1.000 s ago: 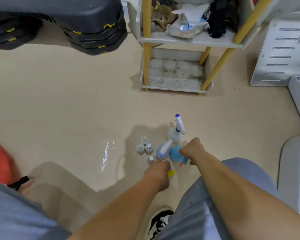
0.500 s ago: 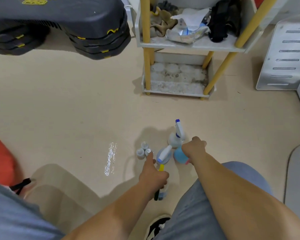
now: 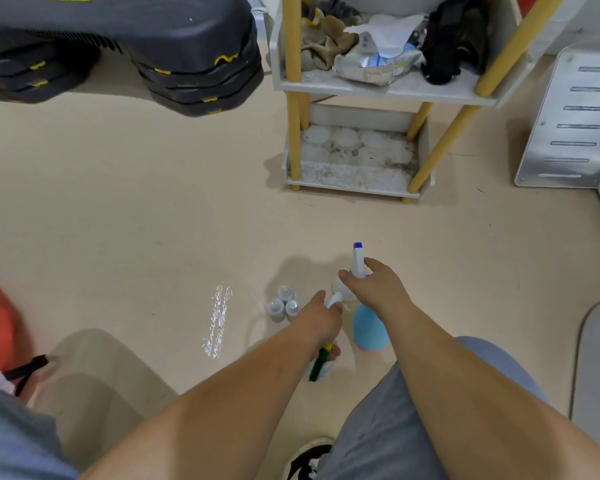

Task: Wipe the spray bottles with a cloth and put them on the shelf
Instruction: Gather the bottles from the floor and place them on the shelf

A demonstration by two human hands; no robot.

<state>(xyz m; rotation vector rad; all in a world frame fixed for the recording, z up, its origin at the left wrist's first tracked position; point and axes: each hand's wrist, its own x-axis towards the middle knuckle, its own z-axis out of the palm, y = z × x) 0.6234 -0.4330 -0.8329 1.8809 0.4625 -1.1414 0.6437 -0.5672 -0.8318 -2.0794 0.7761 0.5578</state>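
- Right hand [image 3: 374,289] hangs open, fingers spread, over a white trigger spray bottle [image 3: 357,263] beside a blue bottle [image 3: 369,327] on the beige floor.
- Left hand [image 3: 321,318] grips a spray head [image 3: 334,300]; a yellow-green item [image 3: 321,362] shows beneath it.
- White two-tier shelf [image 3: 357,181]: bottom tray stained and bare, upper tier holding rags [image 3: 326,46] and crumpled packaging [image 3: 378,60].

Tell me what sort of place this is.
Probably a storage or utility corner indoors: a small shelf unit piled with rags and gloves, stacked black plastic steps, and spray bottles standing on the bare floor.
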